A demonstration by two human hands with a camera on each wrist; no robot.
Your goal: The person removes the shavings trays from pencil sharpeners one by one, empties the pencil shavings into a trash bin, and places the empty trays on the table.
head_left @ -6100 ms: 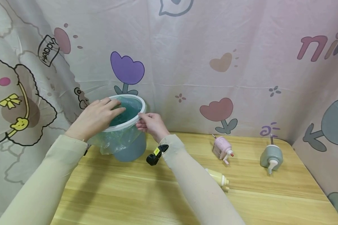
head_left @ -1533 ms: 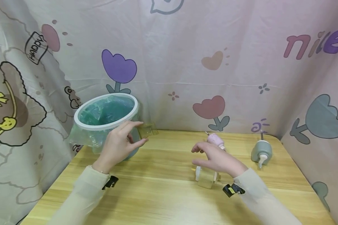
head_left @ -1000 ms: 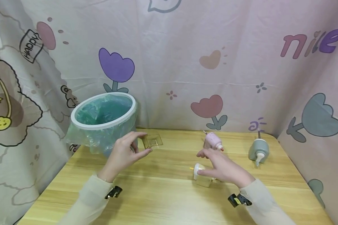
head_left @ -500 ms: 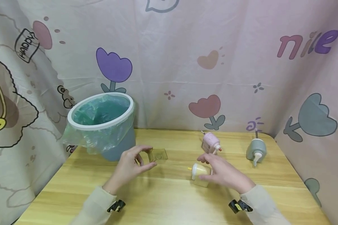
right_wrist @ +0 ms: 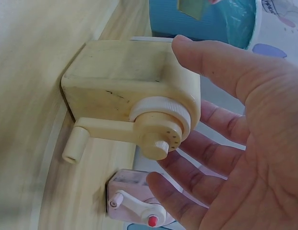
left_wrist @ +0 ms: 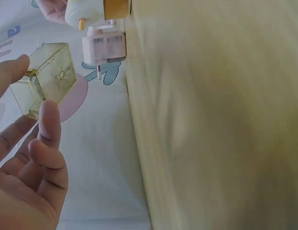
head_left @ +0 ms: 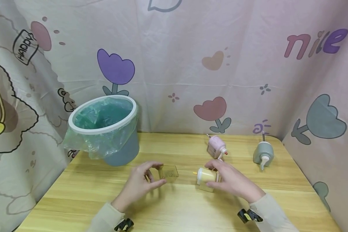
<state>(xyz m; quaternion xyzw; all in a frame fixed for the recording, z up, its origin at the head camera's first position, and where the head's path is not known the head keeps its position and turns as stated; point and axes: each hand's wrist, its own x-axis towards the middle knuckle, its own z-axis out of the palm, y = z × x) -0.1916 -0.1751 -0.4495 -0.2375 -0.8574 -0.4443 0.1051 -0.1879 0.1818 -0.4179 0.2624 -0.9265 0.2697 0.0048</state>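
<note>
My left hand (head_left: 140, 180) pinches a clear yellow shavings drawer (head_left: 170, 171) between thumb and fingers, just above the table. In the left wrist view, the drawer (left_wrist: 55, 76) looks see-through, with some specks on its walls. My right hand (head_left: 232, 180) grips the yellow crank pencil sharpener (head_left: 207, 175), thumb on one side and fingers on the other. In the right wrist view, the sharpener (right_wrist: 125, 76) shows its crank handle (right_wrist: 108, 129) and dark marks on its body. A short yellow tip sticks out of its white front end, which faces the drawer.
A blue bin (head_left: 124, 151) with a white rim and green liner bag (head_left: 104, 112) stands at the back left. Behind the right hand sits a pink crank sharpener (head_left: 216, 145); a grey one (head_left: 263, 153) is farther right. A patterned curtain (head_left: 168, 58) backs the wooden table (head_left: 174, 206).
Both hands have left the bin. The left hand has carried the drawer down and right, towards the yellow sharpener. The right hand has closed round that sharpener.
</note>
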